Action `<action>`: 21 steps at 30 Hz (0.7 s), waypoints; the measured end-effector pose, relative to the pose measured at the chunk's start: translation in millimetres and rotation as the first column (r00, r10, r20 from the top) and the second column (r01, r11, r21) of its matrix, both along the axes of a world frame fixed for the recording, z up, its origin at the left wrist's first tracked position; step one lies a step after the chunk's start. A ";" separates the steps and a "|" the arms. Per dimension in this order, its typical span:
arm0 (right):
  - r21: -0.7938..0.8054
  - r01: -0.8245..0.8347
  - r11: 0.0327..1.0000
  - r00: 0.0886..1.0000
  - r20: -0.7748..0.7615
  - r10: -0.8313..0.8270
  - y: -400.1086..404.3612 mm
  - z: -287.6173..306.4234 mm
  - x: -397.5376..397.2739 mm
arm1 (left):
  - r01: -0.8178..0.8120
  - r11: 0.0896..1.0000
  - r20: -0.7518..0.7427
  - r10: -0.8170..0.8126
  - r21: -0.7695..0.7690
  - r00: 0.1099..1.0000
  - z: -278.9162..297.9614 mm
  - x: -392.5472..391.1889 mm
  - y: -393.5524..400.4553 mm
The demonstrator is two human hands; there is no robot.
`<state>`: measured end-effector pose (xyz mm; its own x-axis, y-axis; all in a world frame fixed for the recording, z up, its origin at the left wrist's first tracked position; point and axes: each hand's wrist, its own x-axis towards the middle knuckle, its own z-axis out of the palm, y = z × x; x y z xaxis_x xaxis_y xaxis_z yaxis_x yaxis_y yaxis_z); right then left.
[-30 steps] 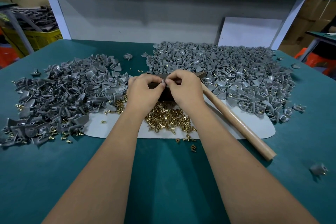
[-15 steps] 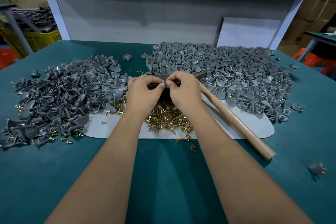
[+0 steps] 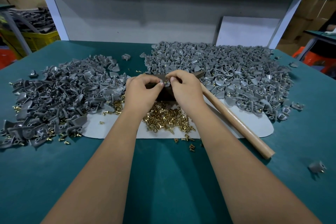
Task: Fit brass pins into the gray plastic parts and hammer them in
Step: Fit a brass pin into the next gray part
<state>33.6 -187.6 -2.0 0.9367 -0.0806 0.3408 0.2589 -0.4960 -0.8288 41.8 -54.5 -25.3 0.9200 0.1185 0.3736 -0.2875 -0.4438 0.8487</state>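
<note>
Both hands meet over the middle of the green table, knuckles up and fingers curled in tight. The left hand pinches a small gray plastic part between thumb and forefinger, and the right hand pinches the same part from the other side, a glint of brass pin showing between the fingertips. They work just above a dark block. Loose brass pins lie heaped on a white mat just beneath the wrists. Gray parts lie piled to the left and to the right. A wooden hammer handle lies beside the right forearm.
</note>
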 end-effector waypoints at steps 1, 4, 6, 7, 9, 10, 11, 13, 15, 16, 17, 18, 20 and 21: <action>-0.034 0.008 0.999 1.000 -0.001 -0.008 0.7 0.8 0.5 | 0.002 1.000 0.003 -0.002 0.002 1.000 0.1 -0.1 -0.2; -0.108 0.036 0.994 0.999 0.004 -0.036 3.4 2.5 3.4 | 0.005 1.000 0.012 -0.005 0.013 1.000 0.1 0.2 -0.2; -0.141 0.054 0.989 0.999 0.002 -0.054 5.8 3.4 5.0 | 0.007 1.000 0.017 -0.007 0.010 1.000 0.6 -0.3 -0.5; -0.157 0.065 0.985 0.998 0.002 -0.066 6.6 4.0 5.3 | 0.006 1.000 0.018 -0.006 0.005 1.000 0.9 -0.6 -0.8; -0.173 0.090 0.981 0.996 0.007 -0.090 7.6 4.6 5.5 | 0.003 1.000 0.017 -0.003 -0.003 1.000 1.3 -1.0 -1.4; -0.173 0.102 0.980 0.995 0.008 -0.103 8.0 4.7 5.7 | 0.003 1.000 0.016 -0.003 -0.004 1.000 1.5 -1.2 -1.5; -0.168 0.114 0.979 0.993 0.007 -0.115 8.8 4.3 5.9 | 0.002 1.000 0.015 -0.002 -0.003 1.000 1.5 -1.3 -1.7; -0.155 0.137 0.978 0.990 -0.002 -0.139 10.9 3.6 6.1 | -0.002 1.000 0.018 0.002 0.015 1.000 1.3 -1.1 -1.2; -0.147 0.149 0.978 0.988 -0.008 -0.151 12.1 3.1 5.9 | -0.007 0.999 0.023 0.006 0.032 1.000 0.8 -1.1 -1.2; -0.138 0.148 0.979 0.989 -0.007 -0.150 12.1 3.1 5.5 | -0.007 0.999 0.023 0.006 0.033 1.000 0.7 -1.4 -1.3; -0.127 0.144 0.981 0.989 -0.004 -0.146 11.9 2.9 4.9 | -0.006 0.999 0.021 0.006 0.032 1.000 0.6 -1.5 -1.4; -0.116 0.138 0.984 0.990 0.001 -0.139 11.7 2.6 4.3 | -0.006 0.999 0.019 0.006 0.032 1.000 0.5 -1.6 -1.3; -0.109 0.130 0.985 0.991 0.012 -0.130 10.7 1.7 2.8 | -0.009 0.999 0.017 0.009 0.033 1.000 0.4 -1.5 -1.2; -0.115 0.132 0.985 0.991 0.016 -0.131 10.2 1.4 2.2 | -0.012 1.000 0.018 0.011 0.029 1.000 0.4 -1.5 -1.1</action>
<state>35.9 -177.4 -0.6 0.9176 -0.1620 0.3629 0.1921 -0.6185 -0.7619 40.3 -55.7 -24.9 0.9120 0.1179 0.3930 -0.2968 -0.4716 0.8303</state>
